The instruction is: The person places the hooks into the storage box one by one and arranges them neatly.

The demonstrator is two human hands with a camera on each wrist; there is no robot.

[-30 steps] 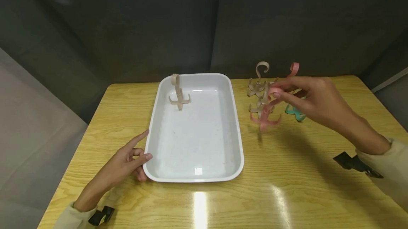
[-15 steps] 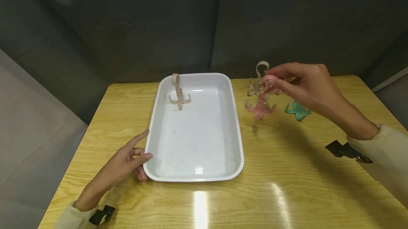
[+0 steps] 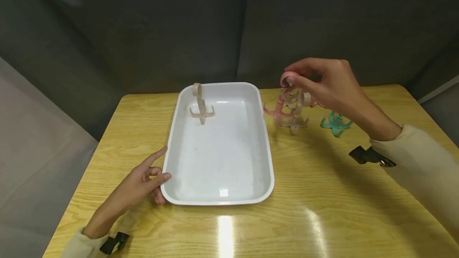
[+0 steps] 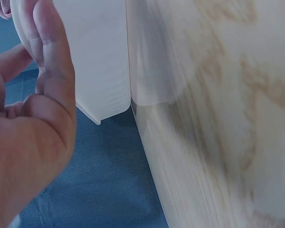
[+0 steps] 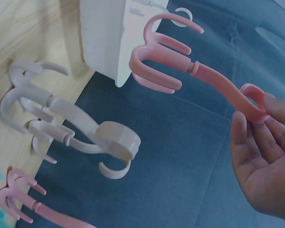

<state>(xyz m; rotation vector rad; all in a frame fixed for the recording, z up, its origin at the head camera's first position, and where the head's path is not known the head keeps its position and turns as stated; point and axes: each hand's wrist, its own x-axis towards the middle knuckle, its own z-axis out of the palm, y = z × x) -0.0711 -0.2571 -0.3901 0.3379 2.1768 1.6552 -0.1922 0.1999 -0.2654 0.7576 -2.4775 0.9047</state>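
My right hand (image 3: 328, 82) pinches a pink claw hook (image 5: 218, 88) by its curled top, thumb against fingers. The hook hangs with its prongs down, beside the right rim of a white tray (image 3: 222, 154) and overlapping the beige hooks in the head view. My left hand (image 3: 134, 186) holds the tray's left rim, thumb over the edge and other fingers against the outer wall. Inside the tray, near its far left corner, a beige claw hook (image 3: 201, 111) stands upright.
Right of the tray stand two beige claw hooks (image 5: 61, 111), another pink hook (image 5: 21, 194) and a green one (image 3: 337, 123), partly behind my right hand in the head view. A dark curtain (image 3: 179, 30) hangs behind the wooden table (image 3: 305, 218).
My right hand has carried the pink hook left and away from me, up to the tray's right side. The left hand and the tray have stayed still.
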